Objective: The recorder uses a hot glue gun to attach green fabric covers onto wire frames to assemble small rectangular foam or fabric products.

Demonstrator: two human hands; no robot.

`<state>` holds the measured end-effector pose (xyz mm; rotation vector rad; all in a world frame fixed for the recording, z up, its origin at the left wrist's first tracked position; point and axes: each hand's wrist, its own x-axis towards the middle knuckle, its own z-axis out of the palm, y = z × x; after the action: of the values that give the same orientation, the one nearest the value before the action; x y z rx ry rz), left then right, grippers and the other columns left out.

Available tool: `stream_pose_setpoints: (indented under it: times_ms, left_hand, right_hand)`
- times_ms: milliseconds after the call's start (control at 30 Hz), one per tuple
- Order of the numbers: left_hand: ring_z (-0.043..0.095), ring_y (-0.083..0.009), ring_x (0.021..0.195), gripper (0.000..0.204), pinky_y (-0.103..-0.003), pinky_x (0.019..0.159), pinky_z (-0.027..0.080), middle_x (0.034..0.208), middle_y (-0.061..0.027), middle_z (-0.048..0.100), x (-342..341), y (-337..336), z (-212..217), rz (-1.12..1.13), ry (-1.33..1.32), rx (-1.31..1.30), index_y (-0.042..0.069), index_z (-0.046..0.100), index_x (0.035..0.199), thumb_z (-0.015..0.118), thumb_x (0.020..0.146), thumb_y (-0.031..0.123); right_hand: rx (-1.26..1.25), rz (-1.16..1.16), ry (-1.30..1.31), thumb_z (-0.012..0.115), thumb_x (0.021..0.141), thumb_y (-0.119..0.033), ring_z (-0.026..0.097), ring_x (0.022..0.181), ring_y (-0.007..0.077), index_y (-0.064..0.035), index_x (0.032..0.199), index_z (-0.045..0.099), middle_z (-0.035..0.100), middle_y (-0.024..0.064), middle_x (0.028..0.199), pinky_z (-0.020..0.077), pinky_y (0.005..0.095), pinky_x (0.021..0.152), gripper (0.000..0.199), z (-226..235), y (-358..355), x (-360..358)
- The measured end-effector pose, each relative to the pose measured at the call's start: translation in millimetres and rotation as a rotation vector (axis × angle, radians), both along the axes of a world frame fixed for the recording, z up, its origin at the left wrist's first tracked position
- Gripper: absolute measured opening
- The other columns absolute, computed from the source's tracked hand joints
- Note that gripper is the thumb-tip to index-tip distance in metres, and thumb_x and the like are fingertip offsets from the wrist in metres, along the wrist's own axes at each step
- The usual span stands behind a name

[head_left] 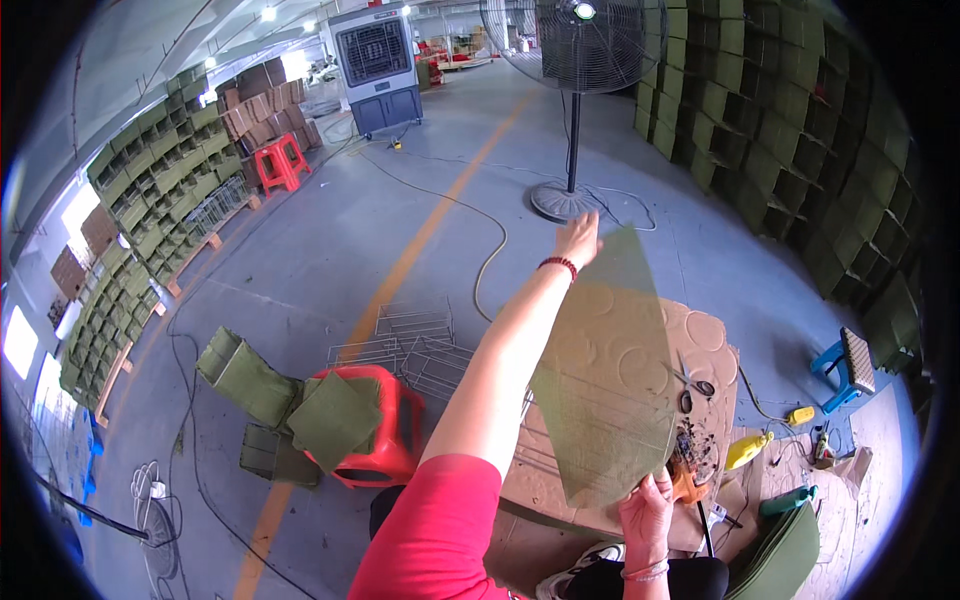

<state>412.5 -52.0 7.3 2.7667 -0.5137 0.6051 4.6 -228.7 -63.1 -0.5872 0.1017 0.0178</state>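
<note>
Head view, dial centred on the green sheet [605,385]: thin, translucent, fine mesh texture, roughly kite-shaped, cardboard showing through it; it lies above the counter [702,330]. Counter surface: brown cardboard with round, ring-like impressions. Right hand [648,505], between 5 and 6 o'clock: thumb and fingers pinching the sheet's near corner. Left hand [577,240], between 11 and 12, beside the far end: fingers extended; cannot tell whether it grips the edge. At 3 o'clock, on the cardboard: scissors [693,384], metal blades, dark looped handles. At 4: smooth yellow bottle [748,450]. Between 4 and 5: curved stack of green sheets [785,562]. Toward 9: glossy red plastic stool [402,432] bearing flat green squares [336,418]; nearby, thin wire frames [425,355], rectangular and open. At 12: pedestal fan [574,140], round wire cage, dark pole. At 1: tall wall of open green boxes [775,135].
</note>
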Motion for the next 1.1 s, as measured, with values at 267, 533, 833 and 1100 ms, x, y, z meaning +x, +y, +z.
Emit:
stream_pose_setpoints:
  times_ms: [267, 533, 833, 1100]
  left_hand:
    - [0.04, -0.0313, 0.131, 0.068, -0.041, 0.108, 0.034, 0.14, -0.0196, 0.042, -121, -14, -2, -0.539, 0.488, -0.128, 0.0, 0.044, 0.135, 0.046, 0.093, 0.053]
    - [0.037, -0.0299, 0.133, 0.098, -0.063, 0.107, 0.028, 0.147, -0.0165, 0.032, -325, -33, -19, -0.698, 0.087, 0.171, 0.009, 0.015, 0.149, 0.071, 0.077, 0.043]
    - [0.064, -0.0258, 0.097, 0.031, -0.038, 0.086, 0.051, 0.101, -0.0122, 0.068, -330, 50, 3, -0.556, -0.13, -0.1, 0.003, 0.067, 0.103, 0.055, 0.075, -0.002]
    - [0.066, -0.0301, 0.091, 0.02, -0.035, 0.077, 0.052, 0.101, -0.0149, 0.068, -339, 73, -26, -0.331, -0.069, -0.312, 0.004, 0.068, 0.104, 0.062, 0.085, 0.006]
  right_hand:
    - [-0.185, -0.112, 0.001, 0.058, 0.088, -0.001, 0.066, 0.078, 0.0151, -0.0074, 0.101, 0.061, 0.068, 0.0045, 0.093, 0.0573, 0.0317, 0.066, 0.014, -35, -4, 2]
    - [-0.216, -0.162, 0.031, 0.056, 0.089, -0.001, 0.063, 0.083, 0.0137, -0.0029, 0.098, 0.061, 0.064, 0.0042, 0.09, 0.0523, 0.0254, 0.073, 0.01, 19, 25, 25]
    - [-0.476, -0.142, -0.004, 0.06, 0.09, -0.011, 0.062, 0.082, 0.0128, -0.0029, 0.094, 0.064, 0.065, 0.0035, 0.092, 0.0514, 0.0276, 0.078, 0.01, 13, -5, 5]
    - [-0.612, -0.338, -0.023, 0.06, 0.092, -0.014, 0.063, 0.077, 0.0106, -0.0011, 0.097, 0.064, 0.068, 0.0057, 0.087, 0.0501, 0.0251, 0.07, 0.015, -54, -35, -35]
